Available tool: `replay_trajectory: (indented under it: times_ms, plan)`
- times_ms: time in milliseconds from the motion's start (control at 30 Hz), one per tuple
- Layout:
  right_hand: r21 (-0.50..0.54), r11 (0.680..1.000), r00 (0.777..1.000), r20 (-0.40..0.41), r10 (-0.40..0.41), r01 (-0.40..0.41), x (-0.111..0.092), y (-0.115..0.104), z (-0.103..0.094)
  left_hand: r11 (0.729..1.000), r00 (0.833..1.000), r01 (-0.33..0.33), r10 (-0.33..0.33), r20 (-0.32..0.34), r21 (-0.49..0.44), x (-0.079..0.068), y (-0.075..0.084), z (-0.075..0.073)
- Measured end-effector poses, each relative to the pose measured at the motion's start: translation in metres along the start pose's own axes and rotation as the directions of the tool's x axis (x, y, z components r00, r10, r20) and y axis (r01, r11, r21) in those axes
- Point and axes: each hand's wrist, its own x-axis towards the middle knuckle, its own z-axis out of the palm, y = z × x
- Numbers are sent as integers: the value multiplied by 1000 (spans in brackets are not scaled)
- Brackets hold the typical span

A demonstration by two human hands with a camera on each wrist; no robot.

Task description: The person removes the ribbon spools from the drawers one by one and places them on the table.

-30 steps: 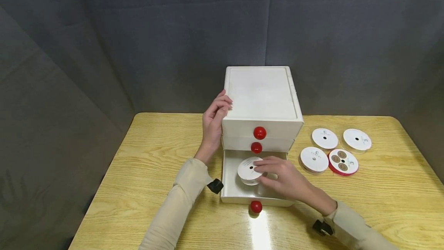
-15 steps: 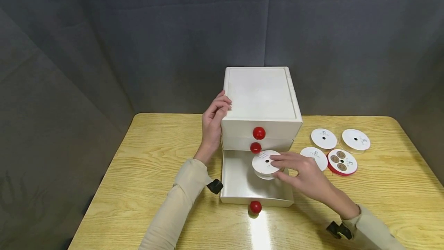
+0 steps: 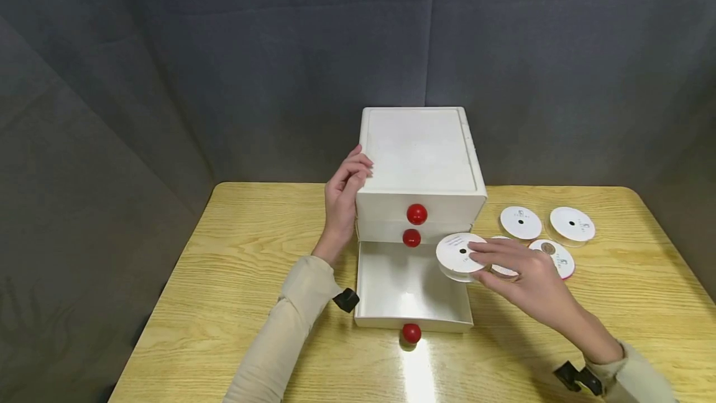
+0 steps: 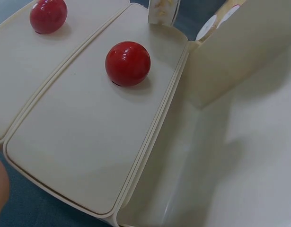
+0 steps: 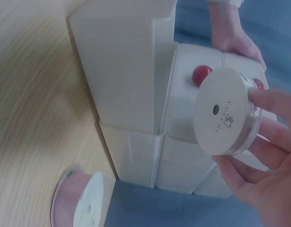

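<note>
My right hand (image 3: 528, 272) grips a white ribbon spool (image 3: 455, 254) by its rim, over the right edge of the pulled-out bottom drawer (image 3: 386, 285). The right wrist view shows the spool (image 5: 223, 113) pinched between thumb and fingers, its printed face toward the camera. Nothing lies on the visible floor of that drawer. At the upper left edge of the white drawer cabinet (image 3: 419, 148) rests my left hand (image 3: 342, 198), fingers on its top and side. The two upper drawers are closed, each with a red knob (image 4: 127, 64).
Right of the cabinet, several ribbon spools (image 3: 521, 223) lie on the wooden table (image 3: 240, 266); my right hand partly covers the nearer ones. A spool with pink ribbon (image 5: 76, 196) shows in the right wrist view. A dark curtain (image 3: 279, 67) hangs behind.
My right hand has lifted the ribbon spool from inside the bottom drawer and carried it rightward to the drawer's edge. My left hand has stayed on the cabinet.
</note>
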Motion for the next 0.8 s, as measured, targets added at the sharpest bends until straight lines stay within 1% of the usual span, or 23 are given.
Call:
replay_trajectory:
  times_ms: [67, 167, 267, 500, 667, 800]
  plan:
    - [-7, 1000, 1000, -4, 22, -22, -1, 1, -4, 1000, 1000, 2, -2, -1, 0, 0, 0, 0]
    - [-23, 1000, 1000, -12, 21, -21, -2, 3, -10, 1000, 1000, 6, -6, -2, 3, 0, -1, -1]
    - [-15, 1000, 999, -30, 11, -12, -3, 5, -15, 1000, 1000, 9, -9, -5, 6, -1, -1, -1]
    - [3, 999, 997, -68, 34, -33, -8, 13, -23, 1000, 1000, 19, -19, -7, -2, -1, 0, 0]
    - [-2, 1000, 993, -114, 18, -18, -10, 22, -28, 1000, 1000, 25, -25, -11, -14, -1, 1, 0]
    - [-16, 999, 988, -152, 25, -28, -14, 31, -31, 999, 999, 31, -31, -15, -14, -2, 1, 0]
